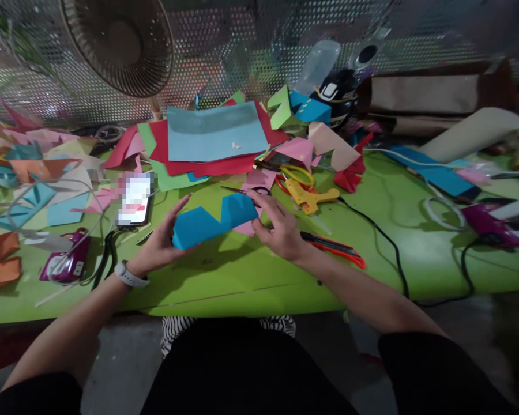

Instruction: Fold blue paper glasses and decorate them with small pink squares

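A folded piece of blue paper (199,225) with a V-shaped notch in its upper edge is held between both hands above the green table. My left hand (160,245) grips its left end, thumb up along the side and fingers beneath. At its right end, my right hand (281,225) pinches the paper between thumb and fingers. Just beyond the paper lie dark-handled scissors (262,191), partly hidden by the right hand. A yellow glue gun (307,196) rests beyond the right hand, and an orange-and-black utility knife (335,248) lies beside the right wrist.
Sheets of light blue (216,132) and red paper are stacked at the back. A phone (134,199) stands left of the hands. Cut paper pieces (38,167) crowd the left side. A fan (121,46) rises behind. The glue gun's black cable (380,230) crosses the right side.
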The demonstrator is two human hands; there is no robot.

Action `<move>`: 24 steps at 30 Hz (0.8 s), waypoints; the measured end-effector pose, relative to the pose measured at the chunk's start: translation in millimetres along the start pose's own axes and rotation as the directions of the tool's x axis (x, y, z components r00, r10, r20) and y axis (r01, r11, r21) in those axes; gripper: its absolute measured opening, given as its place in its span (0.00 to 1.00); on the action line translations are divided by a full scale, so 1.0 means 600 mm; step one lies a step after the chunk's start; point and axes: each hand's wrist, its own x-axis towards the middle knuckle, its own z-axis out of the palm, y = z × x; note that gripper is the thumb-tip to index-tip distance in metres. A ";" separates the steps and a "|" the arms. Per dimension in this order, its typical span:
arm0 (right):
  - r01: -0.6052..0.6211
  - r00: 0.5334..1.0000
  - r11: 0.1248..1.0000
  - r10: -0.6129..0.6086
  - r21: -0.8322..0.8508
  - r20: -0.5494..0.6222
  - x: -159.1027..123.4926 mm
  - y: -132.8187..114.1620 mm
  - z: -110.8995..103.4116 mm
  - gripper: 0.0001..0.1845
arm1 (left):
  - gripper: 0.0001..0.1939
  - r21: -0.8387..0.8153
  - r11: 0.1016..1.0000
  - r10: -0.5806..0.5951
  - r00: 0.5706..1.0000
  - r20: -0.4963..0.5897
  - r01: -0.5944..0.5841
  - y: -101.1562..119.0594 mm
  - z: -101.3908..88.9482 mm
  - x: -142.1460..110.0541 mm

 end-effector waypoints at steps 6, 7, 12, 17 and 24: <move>0.015 0.998 0.998 -0.018 -0.057 -0.053 -0.001 0.009 -0.001 0.38 | 0.46 -0.381 0.896 -0.121 0.951 0.284 0.228 0.004 -0.004 0.015; 0.026 0.998 0.997 -0.030 -0.072 -0.062 -0.001 0.011 -0.001 0.38 | 0.43 -0.420 0.865 -0.147 0.940 0.307 0.273 0.004 -0.002 0.018; -0.006 0.996 0.998 0.000 -0.060 -0.087 0.000 0.017 -0.001 0.33 | 0.38 -0.489 0.811 -0.211 0.941 0.266 0.320 -0.003 0.004 0.019; -0.231 0.965 0.920 0.176 0.315 0.195 0.004 0.016 -0.014 0.28 | 0.35 -0.484 0.813 -0.220 0.941 0.257 0.323 -0.010 -0.008 0.011; -0.555 0.790 0.552 0.115 0.622 0.602 0.008 0.015 -0.026 0.35 | 0.33 -0.546 0.752 -0.255 0.926 0.277 0.371 -0.020 -0.031 0.008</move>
